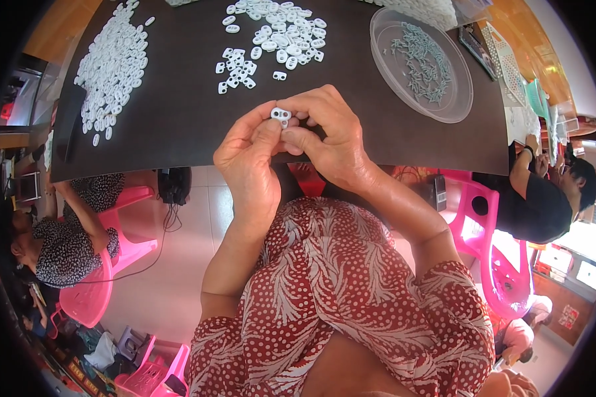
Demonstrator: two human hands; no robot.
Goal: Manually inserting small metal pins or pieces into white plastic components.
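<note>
white two-hole piece point(281, 116) sits at the fingertips, center of view, above the near edge of the dark table point(179, 126). left hand point(246, 153) comes in from 7 o'clock, pinching the piece between thumb and fingers. right hand point(334, 135) comes in from 4 o'clock, fingers curled, thumb and index close in on the piece's right end; contact there is partly hidden, can't tell how firm. long axis of the piece runs roughly 9 to 3 o'clock, holes side by side, so one end points at each hand; left hand is nearer and seems to carry the hold. from the hands, small white cluster point(237, 68) lies at 11 o'clock, bigger white pile point(288, 30) at 12, long white heap point(114, 69) at 10, clear round tray point(389, 79) with teal bits point(425, 63) at 2, on the right hand's side.
</note>
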